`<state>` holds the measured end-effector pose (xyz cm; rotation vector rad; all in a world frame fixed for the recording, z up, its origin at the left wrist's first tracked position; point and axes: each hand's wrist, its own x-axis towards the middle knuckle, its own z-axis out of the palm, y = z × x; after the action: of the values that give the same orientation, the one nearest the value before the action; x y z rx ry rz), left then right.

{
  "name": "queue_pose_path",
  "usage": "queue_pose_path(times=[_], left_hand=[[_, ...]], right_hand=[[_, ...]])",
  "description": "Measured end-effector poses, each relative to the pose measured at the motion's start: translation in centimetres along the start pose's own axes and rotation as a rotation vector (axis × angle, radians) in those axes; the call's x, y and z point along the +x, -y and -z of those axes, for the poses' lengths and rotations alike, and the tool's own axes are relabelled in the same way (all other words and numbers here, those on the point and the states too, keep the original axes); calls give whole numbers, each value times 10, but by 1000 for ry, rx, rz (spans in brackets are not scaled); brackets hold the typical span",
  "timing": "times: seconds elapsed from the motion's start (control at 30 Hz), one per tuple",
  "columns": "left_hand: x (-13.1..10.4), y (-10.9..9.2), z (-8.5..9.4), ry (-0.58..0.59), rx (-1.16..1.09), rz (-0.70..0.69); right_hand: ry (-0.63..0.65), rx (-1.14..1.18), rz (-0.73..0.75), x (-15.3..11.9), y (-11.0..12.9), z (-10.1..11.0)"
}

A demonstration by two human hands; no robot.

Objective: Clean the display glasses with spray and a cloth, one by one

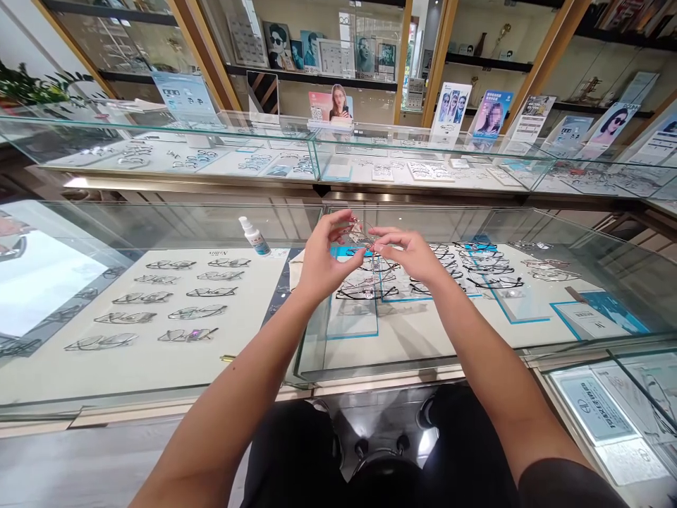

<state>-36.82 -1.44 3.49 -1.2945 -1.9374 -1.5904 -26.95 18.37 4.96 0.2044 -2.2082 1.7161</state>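
Note:
Above the front glass display case, a thin-rimmed pair of eyeglasses (358, 231) is between my two hands, with reddish spots showing near the fingertips. My left hand (326, 255) curls around its left side, fingers bent above and thumb below. From the other side, my right hand (406, 252) pinches it with thumb and fingers. Its finer parts are small and partly covered by my fingers. Beneath my hands, rows of eyeglasses (367, 291) lie inside the case on blue-edged cards.
On the left counter stands a white spray bottle (254, 236). Several spectacle frames (198, 311) lie in two columns there, near a small yellow object (227, 358). Behind runs a second glass showcase (423, 152) with advertising cards (489, 113). A metal stool base (378, 451) shows between my legs.

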Motion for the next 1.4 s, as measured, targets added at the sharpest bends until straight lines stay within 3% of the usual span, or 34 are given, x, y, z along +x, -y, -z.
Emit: queue_pose_path(times=[0.2, 0.33, 0.5, 0.7, 0.8, 0.93, 1.1, 1.2, 1.4], left_hand=[[1, 14, -4, 63, -182, 95], [2, 12, -4, 39, -214, 96], [3, 16, -1, -122, -105, 173], [3, 15, 3, -103, 153, 147], [3, 12, 5, -62, 276, 77], [4, 10, 4, -55, 330, 41], [4, 8, 3, -81, 280, 77], [3, 7, 3, -100, 258, 134], [2, 3, 4, -41, 297, 174]], right_hand=[[50, 158, -140, 1, -6, -4], [-32, 159, -149, 2, -8, -4], [-123, 175, -136, 6, -9, 2], [-263, 255, -140, 5, -10, 20], [-408, 236, -180, -4, -11, 51], [-695, 174, -294, -26, -6, 122], [-856, 579, -549, -60, -1, 208], [-940, 626, -574, -79, -7, 238], [-1066, 714, -555, -102, -30, 277]])
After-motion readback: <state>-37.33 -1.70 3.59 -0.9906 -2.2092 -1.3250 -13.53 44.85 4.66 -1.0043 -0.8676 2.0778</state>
